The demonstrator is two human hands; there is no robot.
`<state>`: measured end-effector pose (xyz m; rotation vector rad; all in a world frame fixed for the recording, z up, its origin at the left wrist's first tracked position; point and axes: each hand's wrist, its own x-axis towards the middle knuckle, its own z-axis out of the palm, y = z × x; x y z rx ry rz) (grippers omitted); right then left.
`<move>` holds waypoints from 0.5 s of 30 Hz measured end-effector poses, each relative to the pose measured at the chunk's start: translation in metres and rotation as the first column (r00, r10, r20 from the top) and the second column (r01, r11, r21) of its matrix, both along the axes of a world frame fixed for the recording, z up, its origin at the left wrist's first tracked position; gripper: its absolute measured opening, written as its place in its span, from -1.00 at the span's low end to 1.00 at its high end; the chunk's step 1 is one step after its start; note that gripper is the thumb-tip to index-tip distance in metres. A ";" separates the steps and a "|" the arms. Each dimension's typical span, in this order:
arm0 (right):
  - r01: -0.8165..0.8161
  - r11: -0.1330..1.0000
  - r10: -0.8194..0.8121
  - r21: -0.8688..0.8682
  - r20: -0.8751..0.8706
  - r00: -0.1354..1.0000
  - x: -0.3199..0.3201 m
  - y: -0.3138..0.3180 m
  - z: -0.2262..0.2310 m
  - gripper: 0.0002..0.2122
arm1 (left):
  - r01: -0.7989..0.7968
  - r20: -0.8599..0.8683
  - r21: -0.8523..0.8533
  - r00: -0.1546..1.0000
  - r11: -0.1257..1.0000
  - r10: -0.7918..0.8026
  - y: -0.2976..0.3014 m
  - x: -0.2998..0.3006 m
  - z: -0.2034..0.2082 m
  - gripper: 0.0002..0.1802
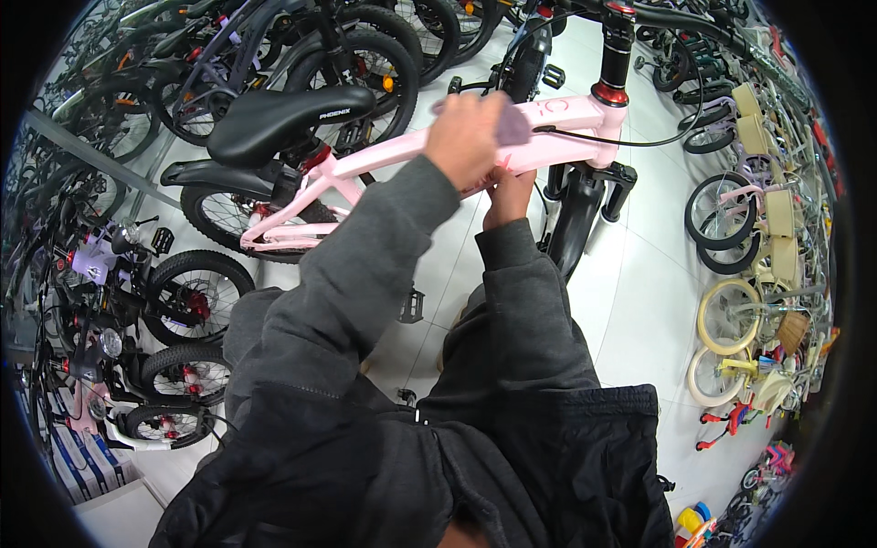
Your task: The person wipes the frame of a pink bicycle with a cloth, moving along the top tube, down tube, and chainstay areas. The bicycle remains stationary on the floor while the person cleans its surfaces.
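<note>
A pink bicycle frame (pixel 571 114) stands across in front of me, its handlebar end to the right and a black saddle (pixel 288 119) to the left. My left hand (pixel 464 139) is closed on a greyish-purple cloth (pixel 515 125), which lies against the upper tube. Below it, my right hand (pixel 512 196) grips the lower tube with bent fingers; the fingertips are partly hidden. A small reddish-pink bit (pixel 505 163) shows on the frame by those fingertips, too small to make out. Under the head tube is the black front fork (pixel 575 205).
Rows of bicycles with black tyres (pixel 196 297) crowd the left side and the back. Along the right stand small bicycles with cream baskets (pixel 781 215) and cream wheels (pixel 728 315). A black pedal (pixel 412 307) juts over the white tiled floor (pixel 630 310). Boxes (pixel 87 457) lie at the lower left.
</note>
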<state>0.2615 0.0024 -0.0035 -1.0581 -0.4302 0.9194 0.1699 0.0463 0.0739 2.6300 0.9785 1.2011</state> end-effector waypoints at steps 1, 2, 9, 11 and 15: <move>0.046 0.996 -0.049 0.072 0.040 0.998 -0.004 0.005 -0.004 -0.62 | 0.023 0.001 -0.037 1.000 0.999 -0.022 -0.003 0.016 0.009 -0.49; -0.014 0.988 0.002 0.152 0.081 0.997 -0.003 0.007 -0.006 -0.63 | 0.044 0.003 -0.072 0.999 0.996 -0.043 -0.007 0.030 0.017 -0.47; -0.070 0.970 0.069 0.234 0.012 0.998 -0.003 0.004 -0.003 -0.57 | 0.088 0.057 0.204 0.993 0.975 -0.101 -0.021 0.056 0.025 -0.45; -0.071 0.976 0.075 0.204 -0.011 0.997 -0.003 0.000 0.004 -0.55 | 0.074 0.074 0.171 0.993 0.982 -0.088 -0.020 0.036 0.012 -0.48; -0.089 0.996 0.089 0.020 0.003 0.996 0.001 -0.009 0.015 -0.43 | 0.004 0.065 0.038 0.998 0.999 -0.007 -0.015 -0.022 -0.017 -0.48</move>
